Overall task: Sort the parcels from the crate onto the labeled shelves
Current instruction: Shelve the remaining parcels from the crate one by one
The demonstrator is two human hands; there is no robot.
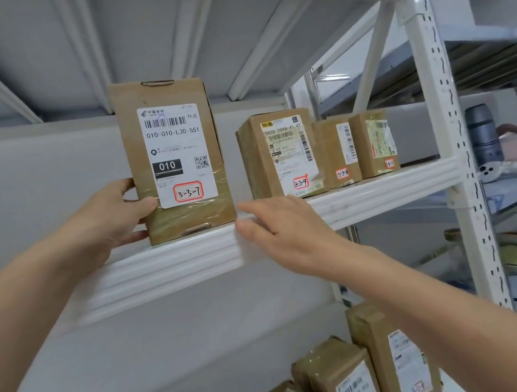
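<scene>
Head view: your left hand [109,218] gripped one upright parcel [174,158] at the shelf [166,267] front edge; your right hand [277,230] kept fingers [249,209] open; a gap separated three parcels [280,154]

A parcel storeroom: white steel racking [446,135] holds labelled cardboard parcels [280,154] in rows.

parcels [174,155] on upper shelf [386,187] 4 | parcels below [341,381] 4 | hands [109,218] 2

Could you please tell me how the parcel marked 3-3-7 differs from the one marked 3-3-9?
The tall brown cardboard parcel marked 3-3-7 is gripped by the left hand; the shorter, blockier brown cardboard parcel marked 3-3-9 stands untouched. Both stand upright on the white metal shelf, labels facing out.
</scene>
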